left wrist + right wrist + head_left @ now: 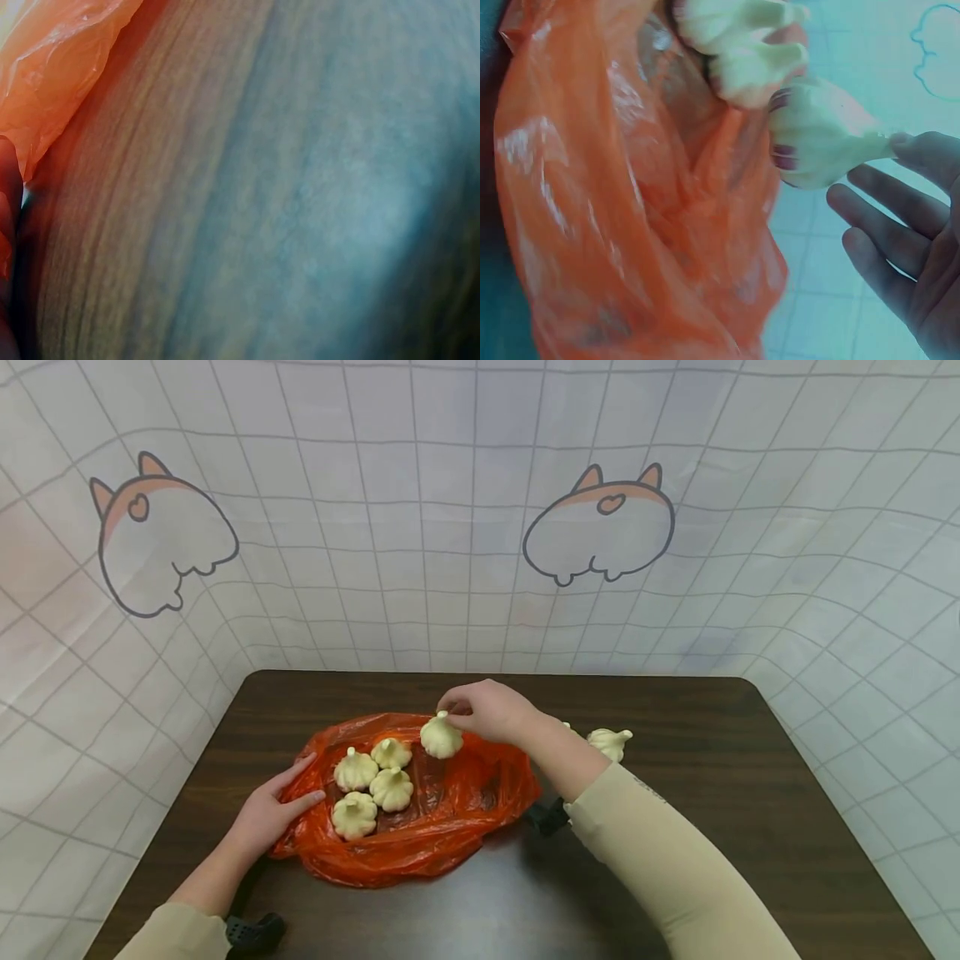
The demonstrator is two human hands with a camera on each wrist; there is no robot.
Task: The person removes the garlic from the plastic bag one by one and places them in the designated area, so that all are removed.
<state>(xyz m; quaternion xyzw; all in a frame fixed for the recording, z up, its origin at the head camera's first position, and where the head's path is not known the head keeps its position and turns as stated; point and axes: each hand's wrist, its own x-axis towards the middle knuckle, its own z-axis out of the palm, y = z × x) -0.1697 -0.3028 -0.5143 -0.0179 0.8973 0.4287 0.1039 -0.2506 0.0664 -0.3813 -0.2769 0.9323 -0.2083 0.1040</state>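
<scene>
A red plastic bag lies spread open on the table, with several garlic bulbs grouped in its left half. My left hand holds the bag's left edge, thumb over the rim; the left wrist view catches only a sliver of fingers beside the orange film. Above the bag's back part, my right hand pinches one garlic bulb by its stem. In the right wrist view that bulb hangs from thumb and fingertip, the other fingers apart from it. Other bulbs appear behind it.
Right of the bag, another garlic bulb sits on the dark wooden table. A further one is mostly hidden behind my right forearm. A white grid-patterned curtain surrounds the table's back and sides.
</scene>
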